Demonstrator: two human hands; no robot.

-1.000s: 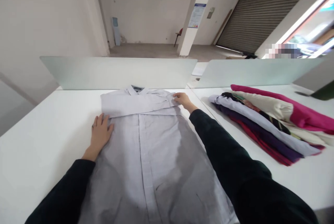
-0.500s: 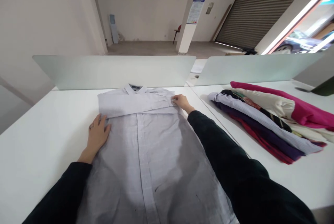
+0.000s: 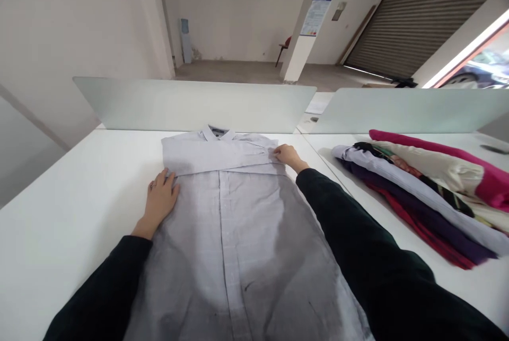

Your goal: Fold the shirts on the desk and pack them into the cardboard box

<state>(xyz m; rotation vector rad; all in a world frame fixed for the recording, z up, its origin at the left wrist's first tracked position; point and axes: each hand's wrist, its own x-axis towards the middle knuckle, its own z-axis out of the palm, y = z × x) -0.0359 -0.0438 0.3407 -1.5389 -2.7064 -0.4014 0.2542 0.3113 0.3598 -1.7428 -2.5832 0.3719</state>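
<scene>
A light grey button-up shirt point(image 3: 254, 224) lies front side up, its collar at the far end and its lower part running out of view towards me. Both sleeves point(image 3: 210, 156) are laid across the chest, one over the other. At the shirt's left edge, just below the sleeve fold, my left hand point(image 3: 162, 198) rests flat with its fingers a little apart. My right hand point(image 3: 289, 155) pinches the cuff of the top sleeve at the shirt's right side.
The shirt is on a white table point(image 3: 99, 187). A pile of folded clothes point(image 3: 421, 182) in pink, cream, purple and red lies to the right, past a seam in the tabletop. Frosted partitions point(image 3: 199, 105) stand along the back edge.
The whole view has shifted slightly, so everything sits further right. Both hands keep their places on the shirt, and the sleeves look the same.
</scene>
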